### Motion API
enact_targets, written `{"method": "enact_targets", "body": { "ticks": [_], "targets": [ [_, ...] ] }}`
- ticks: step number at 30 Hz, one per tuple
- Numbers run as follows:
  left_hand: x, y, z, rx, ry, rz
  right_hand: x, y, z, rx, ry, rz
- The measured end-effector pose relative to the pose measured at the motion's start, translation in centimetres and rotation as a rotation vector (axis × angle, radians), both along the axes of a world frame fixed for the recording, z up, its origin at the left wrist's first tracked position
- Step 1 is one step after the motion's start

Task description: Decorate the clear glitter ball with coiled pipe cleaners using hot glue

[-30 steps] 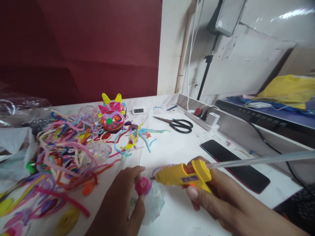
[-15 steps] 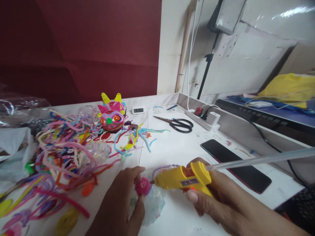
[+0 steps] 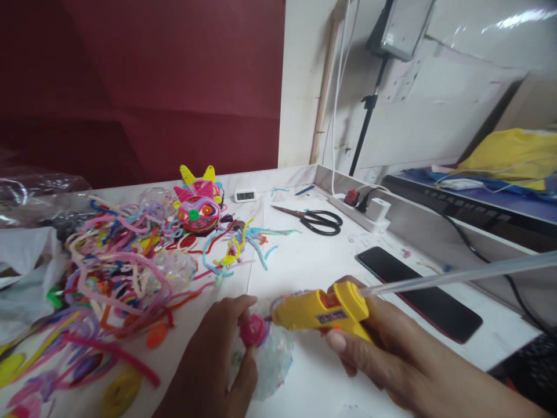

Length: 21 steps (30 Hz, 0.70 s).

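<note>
At lower centre, the left hand [image 3: 217, 354] pinches a pink pipe-cleaner coil [image 3: 253, 331] over a translucent ball [image 3: 276, 363]; the right hand [image 3: 383, 348] holds a yellow hot-glue gun [image 3: 319, 310], its nozzle [image 3: 268, 319] at the coil's right edge. Loose pipe cleaners [image 3: 115, 255] crowd the left.

- Glue gun [image 3: 300, 312]: smooth yellow plastic with a slight sheen.
- Glue stick [image 3: 461, 277]: smooth, translucent, plastic-looking.
- Pink coil [image 3: 253, 332]: fuzzy and matt.
- Ball [image 3: 278, 363]: see-through, plastic-looking, uneven surface.
- Pipe cleaners [image 3: 126, 255]: soft, fuzzy, matt.
- Scissors [image 3: 304, 216]: dull metal blades, smooth black handles.
- Phone [image 3: 420, 302]: smooth, dark, glass-like face.
- Power strip [image 3: 354, 213]: smooth white plastic.
- Bag [image 3: 41, 186]: clear, crinkled, glossy plastic.
- Red backdrop [image 3: 174, 69]: matt, creased; paper or cloth, unclear which.
</note>
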<state>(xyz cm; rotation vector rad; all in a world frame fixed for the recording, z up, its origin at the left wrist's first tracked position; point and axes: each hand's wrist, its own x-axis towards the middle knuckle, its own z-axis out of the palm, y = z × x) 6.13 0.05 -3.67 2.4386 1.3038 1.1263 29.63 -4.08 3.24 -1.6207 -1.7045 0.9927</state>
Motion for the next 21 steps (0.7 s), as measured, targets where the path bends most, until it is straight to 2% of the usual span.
{"method": "enact_targets", "body": {
  "ticks": [6,9,12,16,21],
  "targets": [
    [-0.1,0.0,-0.2,-0.032,-0.006,0.007,0.1,-0.7,-0.1,-0.019,0.081,-0.045],
    [-0.2,0.0,-0.3,-0.034,0.006,0.012,0.3,-0.6,-0.5,-0.110,0.159,-0.012],
    [-0.2,0.0,-0.3,-0.022,0.011,0.000,0.8,-0.6,-1.2,-0.209,0.279,-0.038],
    [-0.1,0.0,-0.2,-0.013,0.015,0.003,1.6,-1.0,-1.9,-0.252,0.415,-0.088],
    [-0.1,0.0,-0.2,-0.022,0.003,-0.020,2.9,-1.3,-2.1,-0.278,0.457,-0.094]
  ]
}}
